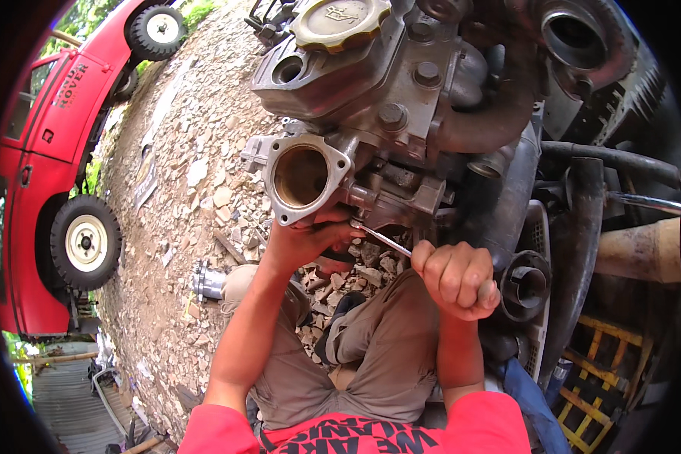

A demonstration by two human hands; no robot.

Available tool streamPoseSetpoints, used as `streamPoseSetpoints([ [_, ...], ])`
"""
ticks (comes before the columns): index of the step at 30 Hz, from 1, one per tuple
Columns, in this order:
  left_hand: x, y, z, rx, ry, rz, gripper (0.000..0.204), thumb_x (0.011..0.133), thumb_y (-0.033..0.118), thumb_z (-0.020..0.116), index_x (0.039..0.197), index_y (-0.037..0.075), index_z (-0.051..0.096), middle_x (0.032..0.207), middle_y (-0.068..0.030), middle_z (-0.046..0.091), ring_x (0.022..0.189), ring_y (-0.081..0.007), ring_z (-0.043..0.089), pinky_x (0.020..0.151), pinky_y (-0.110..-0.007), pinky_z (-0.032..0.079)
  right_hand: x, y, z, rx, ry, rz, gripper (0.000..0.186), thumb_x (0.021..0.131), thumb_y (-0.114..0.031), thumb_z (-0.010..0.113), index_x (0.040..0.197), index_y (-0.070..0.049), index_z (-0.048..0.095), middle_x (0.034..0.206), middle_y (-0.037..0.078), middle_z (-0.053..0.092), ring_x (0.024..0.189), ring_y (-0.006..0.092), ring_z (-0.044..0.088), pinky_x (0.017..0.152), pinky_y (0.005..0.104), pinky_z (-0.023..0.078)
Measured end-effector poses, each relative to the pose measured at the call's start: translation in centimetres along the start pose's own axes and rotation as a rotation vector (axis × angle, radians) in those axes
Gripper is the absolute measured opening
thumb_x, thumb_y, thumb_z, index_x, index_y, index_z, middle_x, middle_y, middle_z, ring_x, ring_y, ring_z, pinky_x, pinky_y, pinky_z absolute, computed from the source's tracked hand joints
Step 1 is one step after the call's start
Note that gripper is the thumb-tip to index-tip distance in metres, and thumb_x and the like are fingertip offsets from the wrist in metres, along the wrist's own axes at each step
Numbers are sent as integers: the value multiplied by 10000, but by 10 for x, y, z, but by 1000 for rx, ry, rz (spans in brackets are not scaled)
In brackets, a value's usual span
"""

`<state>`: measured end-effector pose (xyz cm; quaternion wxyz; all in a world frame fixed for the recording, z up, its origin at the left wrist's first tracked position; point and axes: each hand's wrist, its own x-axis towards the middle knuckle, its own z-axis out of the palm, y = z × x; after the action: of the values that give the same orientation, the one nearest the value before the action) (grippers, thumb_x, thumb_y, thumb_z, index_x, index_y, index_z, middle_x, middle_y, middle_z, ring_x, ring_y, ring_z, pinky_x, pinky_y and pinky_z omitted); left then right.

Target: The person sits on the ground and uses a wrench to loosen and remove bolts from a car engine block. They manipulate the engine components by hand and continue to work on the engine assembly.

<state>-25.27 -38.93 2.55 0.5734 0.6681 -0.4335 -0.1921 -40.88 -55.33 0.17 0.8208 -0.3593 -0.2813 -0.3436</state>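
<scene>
A large grey metal engine [393,117] fills the upper middle. On its near side is a round open port with a bolted flange [282,206]. My right hand [458,278] is closed in a fist around a slim shiny hand tool [386,240]; whether it is a spanner or a screwdriver I cannot tell. The shaft runs up and left to the engine's underside, just below the port. There my left hand [303,240] reaches beneath the flange, thumb and fingers bent together near the tool's tip. The flange hides part of its fingers, and what they hold is unclear.
Dark hoses and pipes [583,227] crowd the right side, above a yellow metal frame [594,371]. A small silver metal part [206,281] lies on the gravel [174,204] beside my knee. Further left stands a red vehicle [41,159].
</scene>
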Motion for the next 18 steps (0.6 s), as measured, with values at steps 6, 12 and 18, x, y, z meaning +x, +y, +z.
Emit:
streamPoseSetpoints([
  [6, 1, 10, -9, 177, -158, 28, 84, 768, 1, 779, 836, -9, 731, 690, -30, 643, 558, -97, 595, 507, -243, 467, 3, -12, 24, -75, 18, 41, 586, 988, -363, 485, 476, -148, 296, 406, -33, 300, 388, 145, 218, 551, 327, 261],
  [12, 4, 5, -5, 204, -93, 44, 106, 844, 64, 725, 921, -8, 740, 665, -60, 672, 569, -81, 598, 546, -254, 493, 25, -6, 57, -326, 93, 55, 567, 1029, -287, 436, 504, -98, 337, 420, -25, 308, 414, 124, 246, 566, 332, 302],
  [18, 3, 4, -5, 124, -30, 110, 123, 878, 47, 693, 981, -5, 735, 670, -46, 677, 594, -52, 585, 552, -241, 494, 80, -6, 94, -567, 64, 437, 518, 1026, -292, 503, 603, 4, 536, 524, -33, 473, 510, 29, 372, 473, 254, 302],
])
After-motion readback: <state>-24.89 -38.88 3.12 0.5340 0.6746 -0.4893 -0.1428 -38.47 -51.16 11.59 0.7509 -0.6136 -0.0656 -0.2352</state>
